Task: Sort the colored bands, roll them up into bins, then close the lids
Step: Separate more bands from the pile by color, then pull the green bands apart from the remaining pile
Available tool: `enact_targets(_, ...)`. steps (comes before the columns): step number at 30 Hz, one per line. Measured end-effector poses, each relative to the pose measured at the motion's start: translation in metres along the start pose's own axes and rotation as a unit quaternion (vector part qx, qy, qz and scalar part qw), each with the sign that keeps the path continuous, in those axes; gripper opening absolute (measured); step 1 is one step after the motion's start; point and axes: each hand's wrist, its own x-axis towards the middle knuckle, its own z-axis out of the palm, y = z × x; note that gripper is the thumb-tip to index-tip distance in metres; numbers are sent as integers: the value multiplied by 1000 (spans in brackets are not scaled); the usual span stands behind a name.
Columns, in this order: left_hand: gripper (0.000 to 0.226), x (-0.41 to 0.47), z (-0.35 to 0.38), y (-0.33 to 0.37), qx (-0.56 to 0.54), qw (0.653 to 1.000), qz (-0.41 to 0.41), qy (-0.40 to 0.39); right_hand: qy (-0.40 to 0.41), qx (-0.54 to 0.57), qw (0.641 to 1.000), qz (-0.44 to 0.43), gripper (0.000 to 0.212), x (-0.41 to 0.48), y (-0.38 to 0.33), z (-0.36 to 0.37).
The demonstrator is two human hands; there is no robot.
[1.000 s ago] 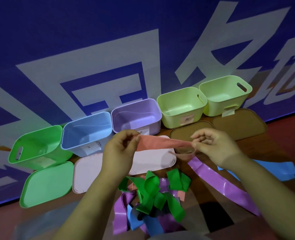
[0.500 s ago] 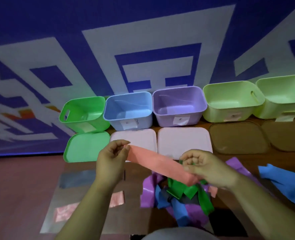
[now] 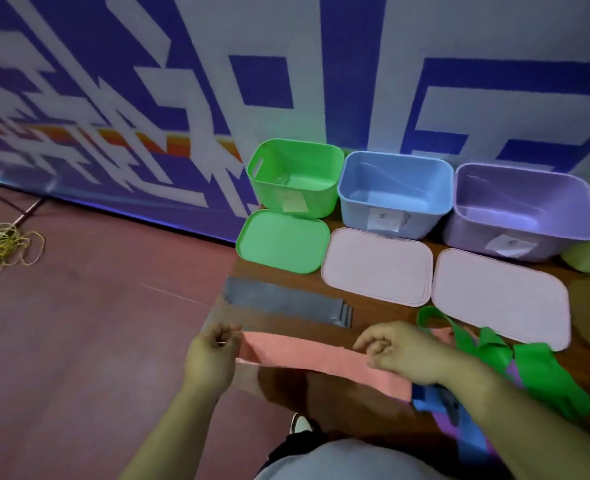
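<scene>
Holds pink band (image 3: 307, 356) stretched flat between both hands at lower centre, low over the surface (image 3: 383, 311); cannot tell whether touching. Pinches its left end with left hand (image 3: 214, 355) fingers, near the surface's left edge. Pinches its upper edge with curled right hand (image 3: 400, 355) fingers, short of the right end.

Noted at lower right: unsorted tangle of blue band (image 3: 425, 401) and green bands (image 3: 528, 362), against the pink tail. Noted just above the hands: grey bands (image 3: 286, 303), stacked flat.

Judged as sorting: laying pink down as its own pile. Recommended: keep tension even, lower parallel to the grey stack without overlapping, draw the tail clear of the tangle, avoid overhang at left, release both ends together.

Noted further up: green lid (image 3: 283, 240) and two pale lids (image 3: 376, 271) lying off; green bin (image 3: 297, 178), blue bin (image 3: 395, 192), purple bin (image 3: 525, 209) open.
</scene>
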Motion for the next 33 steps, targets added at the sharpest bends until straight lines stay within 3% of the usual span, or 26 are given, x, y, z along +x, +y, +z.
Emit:
enact_targets(3, 15, 19, -16, -26, 17, 1000, -17, -3, -8, -16, 1000, 3, 23, 22, -11, 20)
enact_targets(11, 23, 62, -28, -63, 94, 994, -26, -46, 97, -129, 985, 57, 7, 74, -15, 60)
enact_targets(13, 24, 69, -25, -64, 143, 986, -20, -79, 105, -164, 978, 75, 17, 81, -14, 65)
enact_targets(16, 42, 77, -19, -66, 238, 965, 17, -111, 137, -196, 968, 75, 30, 81, -15, 69)
enact_targets(20, 49, 69, -13, -55, 290, 946, 71, -125, 175, -193, 964, 57, 27, 61, -7, 67)
enact_targets(27, 45, 45, 34, -13, 272, 932, 177, -165, 302, -156, 939, 48, 22, 3, 31, 32)
enact_targets(33, 46, 20, 96, 32, 258, 903, 261, -222, 362, -142, 920, 50, 24, -47, 62, 7)
